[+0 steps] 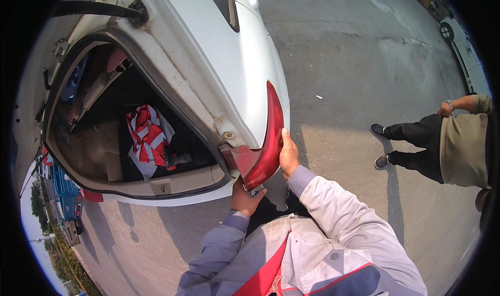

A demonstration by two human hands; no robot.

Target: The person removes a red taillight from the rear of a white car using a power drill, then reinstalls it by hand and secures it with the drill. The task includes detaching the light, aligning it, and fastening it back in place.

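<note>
Grey jacket (333, 238) nearest cam. Red tail lamp (274, 145) at rear corner of white car (224, 77): R hand (289, 154) against outer side, L hand (247, 199) at lower end; finger closure part-hidden, can't tell. Step (est.): positioning lamp. Next move prob. req. two-handed support.

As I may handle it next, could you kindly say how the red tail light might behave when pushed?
The red tail light is probably stiff, judging by its smooth moulded curve. Its glossy surface may feel slippery to the bare right hand against its side. It might chip where it narrows to a slim point.
</note>
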